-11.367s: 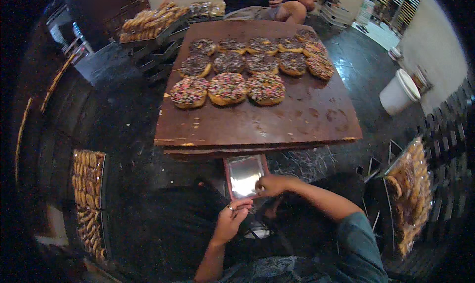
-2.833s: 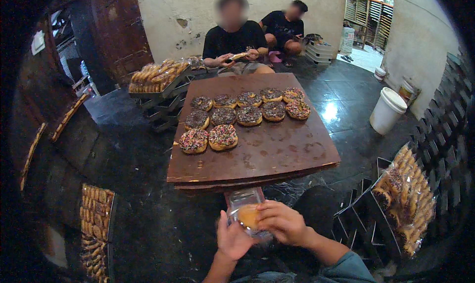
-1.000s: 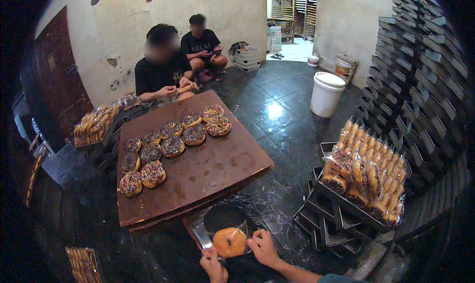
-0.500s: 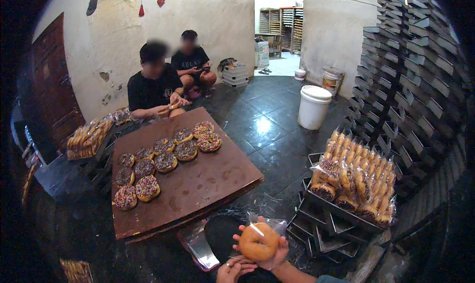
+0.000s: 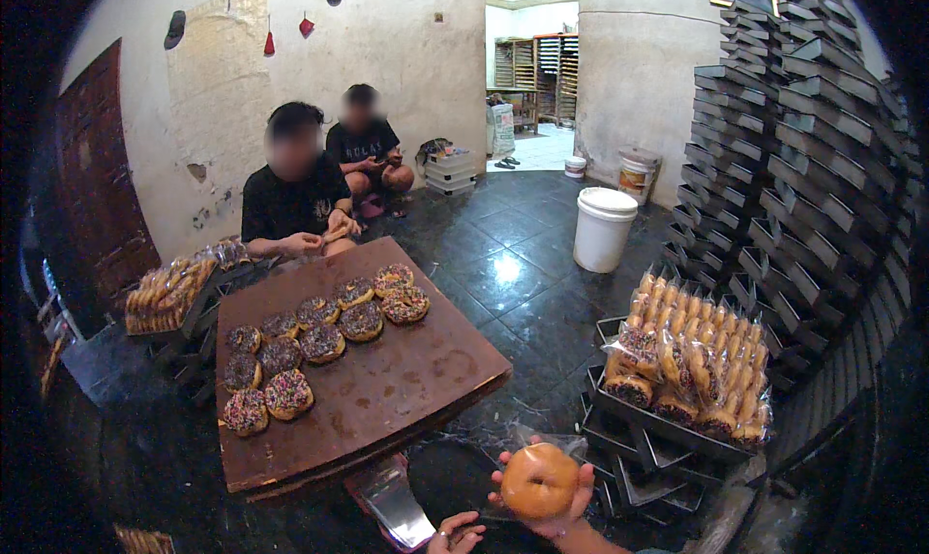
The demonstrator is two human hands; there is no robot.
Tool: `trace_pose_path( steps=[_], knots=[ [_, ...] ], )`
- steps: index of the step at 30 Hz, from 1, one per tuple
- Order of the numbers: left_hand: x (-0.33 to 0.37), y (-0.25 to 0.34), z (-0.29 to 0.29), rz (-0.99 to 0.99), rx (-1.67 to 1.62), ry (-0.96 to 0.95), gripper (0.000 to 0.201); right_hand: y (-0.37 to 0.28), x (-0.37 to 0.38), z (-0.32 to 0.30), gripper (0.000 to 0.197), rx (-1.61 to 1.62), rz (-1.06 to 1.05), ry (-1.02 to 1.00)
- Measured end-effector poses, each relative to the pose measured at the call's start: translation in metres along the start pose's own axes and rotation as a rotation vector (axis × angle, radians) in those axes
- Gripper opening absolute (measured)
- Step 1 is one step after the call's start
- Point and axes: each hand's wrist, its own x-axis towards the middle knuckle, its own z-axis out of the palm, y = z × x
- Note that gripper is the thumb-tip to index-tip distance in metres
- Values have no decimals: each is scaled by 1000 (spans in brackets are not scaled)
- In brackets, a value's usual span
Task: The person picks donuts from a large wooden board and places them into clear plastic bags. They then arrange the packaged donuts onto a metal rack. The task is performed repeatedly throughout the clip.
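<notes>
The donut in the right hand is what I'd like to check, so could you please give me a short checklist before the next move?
1. Donut supported: ok, the right hand holds it from behind and below, fingers showing on both sides.
2. Clear bag on it: ok, film shows beyond the donut's upper edge.
3. Bag sealed: cannot tell, no closure can be made out.
4. Topping intact: cannot tell, only a plain brown side shows.
5. Left hand free: ok, nothing shows in it, though the picture's lower edge cuts it off.
6. Space in the tray: cannot tell, bagged donuts hide its inside.
</notes>
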Motion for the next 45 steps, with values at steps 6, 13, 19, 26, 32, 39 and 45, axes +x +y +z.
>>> trace_pose_path(
  steps=[6,13,19,26,32,39,45],
  knots=[
    [-5,52,-37,111,400,-67,26,-78,89,35,76,-256,-12,-66],
    [18,115,-18,294,468,-241,28,-232,315,192,33,-1396,-187,151],
    [-4,105,-35,171,496,-403,31,-244,275,201,33,-1339,-209,-25],
    [-9,82,-56,-38,318,-256,28,-304,97,195,54,-1284,-445,-114],
    [3,76,-43,-16,381,-188,31,-362,-7,128,74,-1713,-765,208],
    [9,60,-47,-53,424,-198,32,-341,-58,54,82,-2461,-660,479],
    [0,56,-59,-33,430,-124,30,-333,-89,35,87,-2567,-138,563]
  ],
)
